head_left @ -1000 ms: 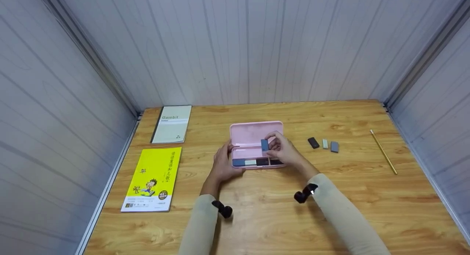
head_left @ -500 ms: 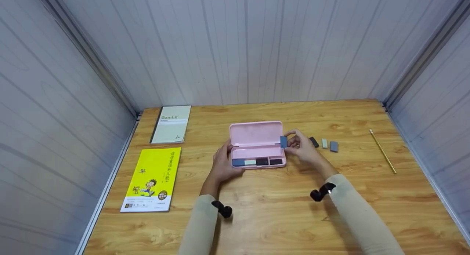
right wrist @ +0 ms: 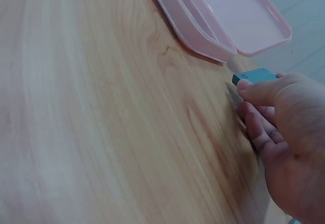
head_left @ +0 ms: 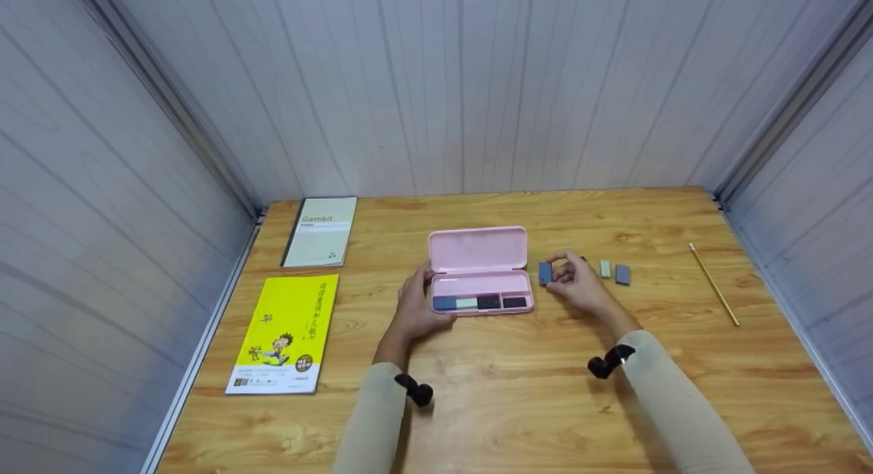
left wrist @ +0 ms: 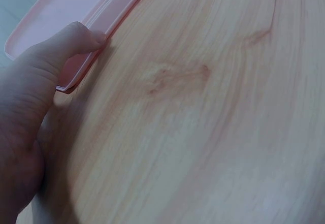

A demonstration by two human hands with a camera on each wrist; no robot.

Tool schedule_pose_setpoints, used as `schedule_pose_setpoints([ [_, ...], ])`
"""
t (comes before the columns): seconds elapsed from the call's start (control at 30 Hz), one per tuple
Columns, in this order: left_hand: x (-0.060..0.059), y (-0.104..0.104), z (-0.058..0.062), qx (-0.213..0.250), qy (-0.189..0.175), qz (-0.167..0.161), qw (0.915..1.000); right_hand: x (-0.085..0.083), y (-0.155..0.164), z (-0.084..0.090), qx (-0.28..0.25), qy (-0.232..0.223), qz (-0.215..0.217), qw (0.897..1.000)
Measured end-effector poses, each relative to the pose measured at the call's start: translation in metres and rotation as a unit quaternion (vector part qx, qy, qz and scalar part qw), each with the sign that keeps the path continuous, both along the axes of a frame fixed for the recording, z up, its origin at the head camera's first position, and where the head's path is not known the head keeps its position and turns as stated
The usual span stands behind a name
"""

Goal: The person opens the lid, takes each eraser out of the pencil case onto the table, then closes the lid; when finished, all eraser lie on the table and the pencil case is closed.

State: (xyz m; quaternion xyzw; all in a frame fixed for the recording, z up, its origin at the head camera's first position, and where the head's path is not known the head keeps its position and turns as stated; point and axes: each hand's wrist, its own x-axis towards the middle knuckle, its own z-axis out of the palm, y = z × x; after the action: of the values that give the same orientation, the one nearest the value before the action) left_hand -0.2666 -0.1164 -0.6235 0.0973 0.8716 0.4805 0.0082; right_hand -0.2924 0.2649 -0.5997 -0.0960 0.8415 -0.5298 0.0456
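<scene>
An open pink pencil case (head_left: 477,250) lies on the wooden table with its lid tipped back. Inside, along the front, sit a blue eraser (head_left: 445,303), a white eraser (head_left: 466,303) and a black eraser (head_left: 488,302); another dark one (head_left: 514,302) fills the small right compartment. My left hand (head_left: 413,302) grips the case's left end, thumb at the front in the left wrist view (left wrist: 45,66). Just right of the case, my right hand (head_left: 578,283) pinches a separate blue eraser (head_left: 545,273) between thumb and fingers. Whether that eraser touches the table is unclear.
A white eraser (head_left: 605,269) and a grey-blue eraser (head_left: 623,275) lie right of my right hand, which mostly hides a black one. Farther right is a gold pencil (head_left: 713,284). At left are a yellow book (head_left: 286,331) and a pale notebook (head_left: 319,235). Panel walls surround the table.
My right hand has carried the blue eraser from over the pencil case to the right, past its edge and lower. The left hand stays on the case.
</scene>
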Motion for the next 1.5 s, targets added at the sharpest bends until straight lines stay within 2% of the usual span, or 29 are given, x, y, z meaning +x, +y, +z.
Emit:
schedule_pose_setpoints([
  [0.3, 0.0, 0.0, 0.0, -0.004, -0.002, -0.003, 1.0, -0.001, 0.002, -0.002, 0.005, -0.009, -0.007, 1.0],
  [0.7, 0.0, 0.001, -0.001, -0.003, -0.004, 0.001, 1.0, 0.0, 0.001, -0.002, 0.011, 0.01, -0.006, 1.0],
  [0.93, 0.001, 0.002, -0.001, -0.005, -0.011, 0.005, 0.9999, 0.007, -0.001, 0.005, 0.043, 0.023, 0.026, 0.998],
  [1.17, 0.0, 0.0, -0.001, -0.01, 0.015, -0.009, 0.9998, 0.018, -0.005, 0.013, 0.076, 0.035, 0.05, 0.995],
  [1.5, 0.0, 0.0, 0.0, -0.005, 0.008, -0.005, 0.9999, 0.027, -0.017, 0.024, 0.074, 0.047, 0.096, 0.992],
])
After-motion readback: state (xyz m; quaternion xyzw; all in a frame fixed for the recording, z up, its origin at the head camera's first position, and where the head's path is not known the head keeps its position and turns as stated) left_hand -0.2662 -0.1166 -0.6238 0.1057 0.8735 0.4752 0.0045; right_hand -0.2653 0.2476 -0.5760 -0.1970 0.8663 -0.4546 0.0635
